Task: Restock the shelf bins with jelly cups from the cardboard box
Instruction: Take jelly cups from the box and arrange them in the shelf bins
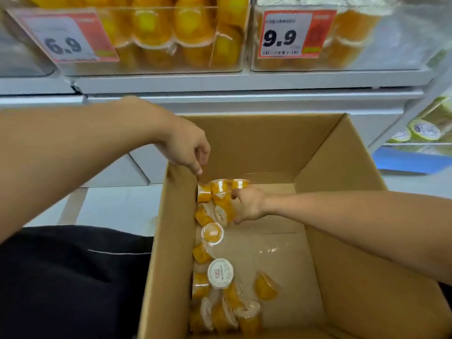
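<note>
An open cardboard box (342, 253) stands in front of me below the shelf. Several orange jelly cups (212, 233) with white lids lie along its left inner wall, down to the near corner. My right hand (248, 204) reaches deep into the box and curls its thumb and fingers round jelly cups (223, 211) at the far end of that row. My left hand (186, 145) is at the box's far left corner, fingers curled down onto the rim of the left wall. Above, a clear shelf bin (156, 67) tagged 6.9 and another bin (391, 45) tagged 9.9 both hold orange cups.
The white shelf edge (244, 81) runs across just beyond the box. Green-lidded cups (424, 129) sit on a lower shelf at the right, over a blue strip (411, 160). My black-clothed leg (68, 277) lies left of the box. The box floor's right half is bare cardboard.
</note>
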